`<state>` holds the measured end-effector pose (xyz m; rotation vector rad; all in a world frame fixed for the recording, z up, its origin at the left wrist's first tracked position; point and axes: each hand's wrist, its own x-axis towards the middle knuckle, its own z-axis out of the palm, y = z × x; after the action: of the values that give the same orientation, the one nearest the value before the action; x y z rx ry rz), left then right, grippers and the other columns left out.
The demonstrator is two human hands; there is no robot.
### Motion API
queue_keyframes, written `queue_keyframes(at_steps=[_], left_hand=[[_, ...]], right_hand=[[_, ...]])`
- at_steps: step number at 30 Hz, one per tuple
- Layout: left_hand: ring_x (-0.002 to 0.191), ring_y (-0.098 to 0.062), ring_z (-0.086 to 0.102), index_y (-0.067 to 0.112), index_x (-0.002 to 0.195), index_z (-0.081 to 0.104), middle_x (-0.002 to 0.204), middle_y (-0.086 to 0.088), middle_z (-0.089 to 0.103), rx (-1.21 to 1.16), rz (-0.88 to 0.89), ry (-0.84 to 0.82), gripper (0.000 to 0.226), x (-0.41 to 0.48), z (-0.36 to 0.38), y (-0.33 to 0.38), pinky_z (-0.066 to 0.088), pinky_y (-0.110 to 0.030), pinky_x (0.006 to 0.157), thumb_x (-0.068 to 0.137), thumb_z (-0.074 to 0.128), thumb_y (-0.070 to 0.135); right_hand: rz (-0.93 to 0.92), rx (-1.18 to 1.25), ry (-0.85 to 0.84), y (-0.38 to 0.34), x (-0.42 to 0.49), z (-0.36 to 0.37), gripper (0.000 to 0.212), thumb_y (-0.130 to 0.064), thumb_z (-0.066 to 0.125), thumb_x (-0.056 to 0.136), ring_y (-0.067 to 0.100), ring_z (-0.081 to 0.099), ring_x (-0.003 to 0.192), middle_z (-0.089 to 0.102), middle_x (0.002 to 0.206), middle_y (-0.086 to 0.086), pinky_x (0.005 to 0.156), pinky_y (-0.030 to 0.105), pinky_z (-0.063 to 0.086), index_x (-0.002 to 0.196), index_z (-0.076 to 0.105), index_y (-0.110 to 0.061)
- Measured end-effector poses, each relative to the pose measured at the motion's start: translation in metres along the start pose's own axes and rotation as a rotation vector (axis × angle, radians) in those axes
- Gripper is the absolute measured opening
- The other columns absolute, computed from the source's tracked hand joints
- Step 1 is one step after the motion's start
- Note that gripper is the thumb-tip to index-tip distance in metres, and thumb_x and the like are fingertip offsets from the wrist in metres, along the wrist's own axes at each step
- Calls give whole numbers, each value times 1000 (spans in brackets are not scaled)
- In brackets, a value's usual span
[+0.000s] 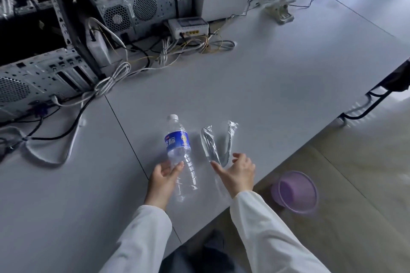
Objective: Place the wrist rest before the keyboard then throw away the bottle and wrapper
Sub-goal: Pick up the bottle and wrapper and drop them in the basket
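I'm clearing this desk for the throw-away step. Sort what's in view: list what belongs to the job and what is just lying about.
Belongs to the job:
- bottle, lying on the table, left hand open around it
- wrapper, clear plastic, right hand open at its near end
- purple bin on the floor

Just lying about:
- computer cases
- router
- cables
- clip fan

The bottle [180,155] lies on the tabletop [277,86] just left of the wrapper [216,144], computers [73,35] and cables [111,82] sit behind them, and a bin [296,191] stands on the floor [366,184] to the right.
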<state>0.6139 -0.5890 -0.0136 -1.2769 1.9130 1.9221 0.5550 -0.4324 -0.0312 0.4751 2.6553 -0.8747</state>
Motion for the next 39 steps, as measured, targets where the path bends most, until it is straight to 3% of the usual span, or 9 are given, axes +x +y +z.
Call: queue_keyframes(at_steps=[7, 12, 17, 21, 25, 32, 39], left_hand=[[102, -26, 60, 13, 117, 50, 123, -14, 61, -13, 11, 19, 52, 3, 4, 2, 47, -46, 100, 74, 70, 34], [98, -22, 58, 6, 124, 48, 119, -10, 59, -1, 18, -77, 53, 10, 22, 12, 46, -39, 95, 79, 66, 27], [114, -31, 58, 8, 125, 45, 127, -17, 57, 37, 51, -183, 54, 6, 63, 28, 45, -46, 101, 79, 65, 29], [107, -27, 58, 7, 125, 45, 122, -14, 56, 99, 73, -276, 52, -7, 112, 39, 47, -40, 95, 81, 64, 28], [103, -24, 56, 7, 126, 44, 116, -10, 53, 165, 96, -370, 53, -26, 179, 43, 45, -38, 92, 82, 63, 26], [103, -18, 54, 5, 126, 46, 115, -7, 55, 275, 105, -483, 49, -66, 323, 22, 41, -28, 86, 83, 62, 24], [111, -21, 54, 5, 126, 47, 123, -10, 55, 421, 39, -581, 51, -88, 427, -25, 43, -33, 98, 81, 64, 24]], right_hand=[[10, -14, 7, -11, 13, 4, 28, -32, 56, 83, 29, 50, 110, 67, 110, 7, 89, 35, 38, 105, 59, -14], [159, 202, 33, 5, 21, -12, 22, -27, 57, 82, 29, 60, 101, 71, 101, 11, 84, 32, 45, 94, 68, -11], [226, 399, 85, 30, 24, -48, 18, -25, 64, 80, 23, 64, 93, 72, 96, 8, 87, 34, 49, 91, 69, -11], [318, 536, 175, 64, 32, -87, 16, -26, 65, 77, 17, 62, 82, 70, 87, 2, 80, 29, 49, 88, 69, -15], [405, 653, 235, 116, 49, -129, 12, -27, 64, 74, 17, 63, 81, 68, 82, -2, 76, 26, 47, 84, 68, -20], [487, 765, 308, 234, 89, -205, 14, -19, 68, 77, 20, 59, 81, 64, 85, 6, 78, 26, 44, 88, 66, -9], [632, 726, 370, 347, 105, -252, 12, -22, 66, 77, 19, 58, 81, 65, 86, 6, 74, 24, 39, 86, 64, -14]])
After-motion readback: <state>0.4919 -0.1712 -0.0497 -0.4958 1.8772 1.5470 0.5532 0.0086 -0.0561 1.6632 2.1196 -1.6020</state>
